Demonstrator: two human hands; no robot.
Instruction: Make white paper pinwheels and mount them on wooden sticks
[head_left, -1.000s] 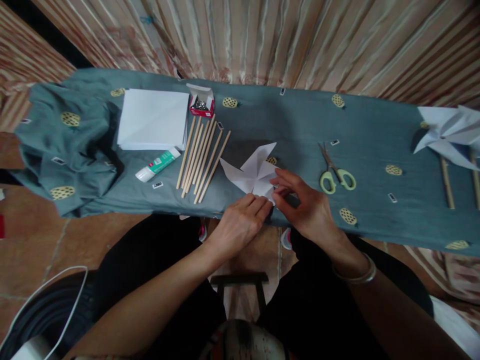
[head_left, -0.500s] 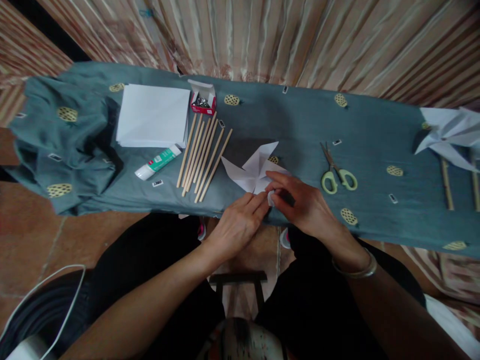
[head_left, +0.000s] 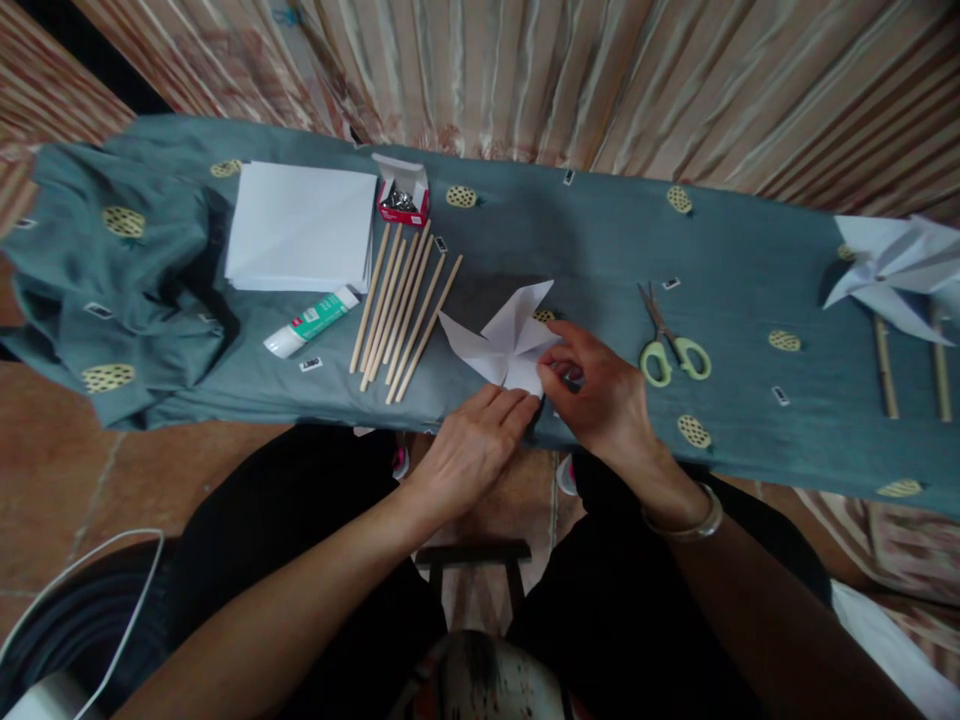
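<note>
A white paper pinwheel [head_left: 508, 345] with folded blades lies near the front edge of the cloth-covered table. My left hand [head_left: 480, 440] holds its near edge, fingers together and laid over the paper; the thumb is hidden. On the pinwheel's right side, the thumb and index finger of my right hand [head_left: 596, 390] are pinched at the near right blade. That hand covers part of the blade, so the exact fold there cannot be seen.
Several wooden sticks [head_left: 405, 310] lie left of the pinwheel, beside a glue tube [head_left: 311, 322], a stack of white paper [head_left: 304, 228] and an open red box [head_left: 403, 195] of metal pieces. Green-handled scissors [head_left: 667, 345] lie to the right. Finished-looking pinwheels on sticks [head_left: 889, 270] are at far right.
My right hand has pressed the raised paper corner down and its fingers have shifted slightly along the right blade. My left hand stays on the near edge. The view has shifted slightly.
</note>
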